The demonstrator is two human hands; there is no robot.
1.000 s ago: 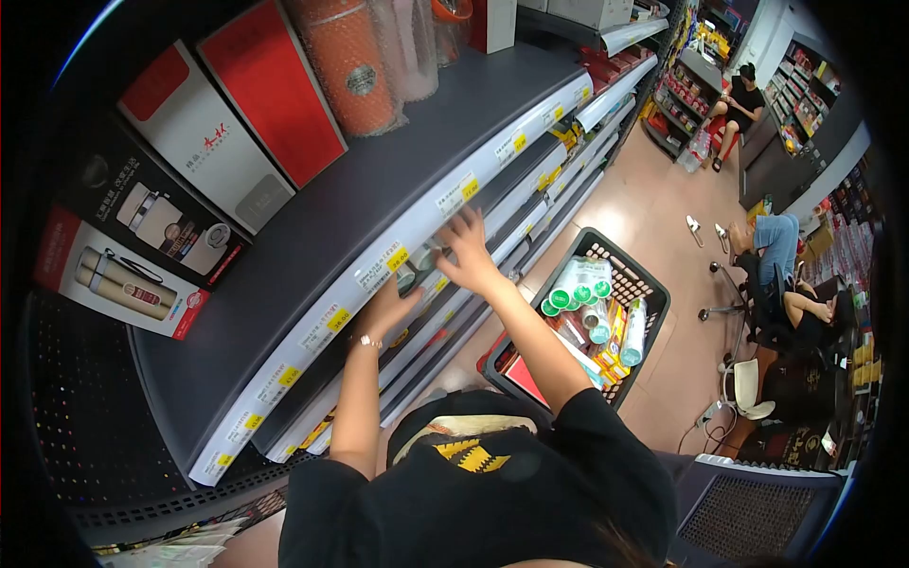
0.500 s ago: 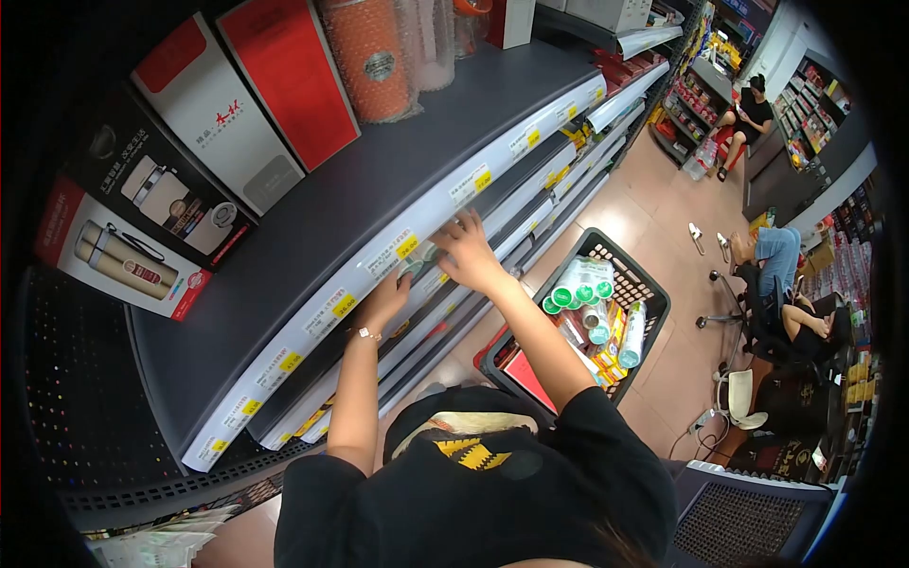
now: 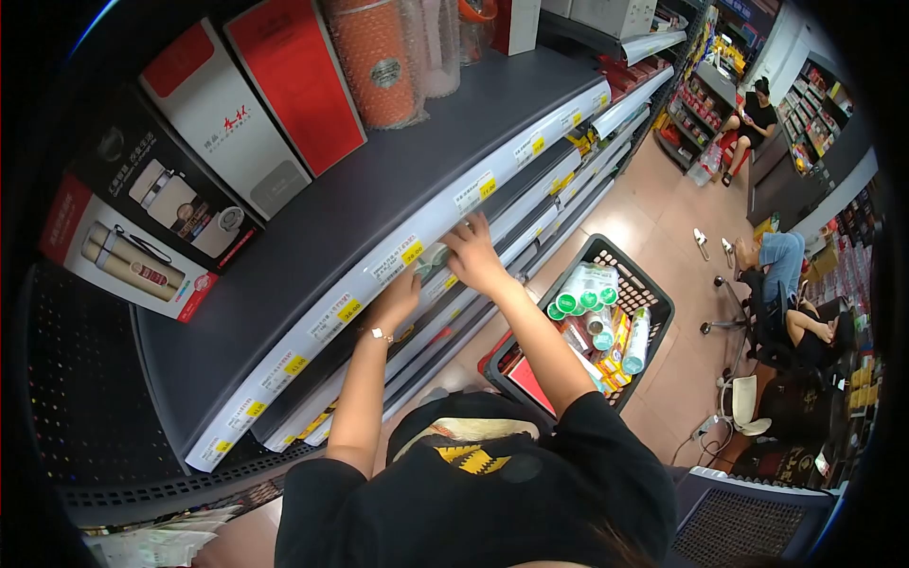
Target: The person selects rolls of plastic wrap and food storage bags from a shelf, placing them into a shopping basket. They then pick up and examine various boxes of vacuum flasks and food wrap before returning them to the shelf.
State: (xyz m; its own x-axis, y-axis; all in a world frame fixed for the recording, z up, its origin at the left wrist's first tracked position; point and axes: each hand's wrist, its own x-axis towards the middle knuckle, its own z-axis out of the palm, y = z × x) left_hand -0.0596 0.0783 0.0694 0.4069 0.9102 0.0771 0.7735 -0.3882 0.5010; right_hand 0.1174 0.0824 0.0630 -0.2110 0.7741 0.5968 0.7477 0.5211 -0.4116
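Both my hands reach under the front lip of the upper shelf [image 3: 407,204], into the level below. My left hand [image 3: 396,299], with a bracelet [image 3: 381,334] at its wrist, is closed beside a pale green, roundish thing [image 3: 435,256]; the fingertips are hidden by the price strip. My right hand [image 3: 475,259] is on the other side of that thing, its fingers apart and their tips partly behind the shelf edge. What the green thing is, I cannot make out.
A dark shopping basket [image 3: 653,346] on the floor holds green-capped rolls or tubes [image 3: 589,289] and packets. Boxed flasks [image 3: 133,256] and a wrapped orange cup [image 3: 379,62] stand on the upper shelf. Two people sit to the right, one near an office chair [image 3: 743,402].
My right hand's fingers have moved slightly inward beneath the shelf edge. My left hand has shifted a little right and its fingertips are more hidden. The view has moved slightly.
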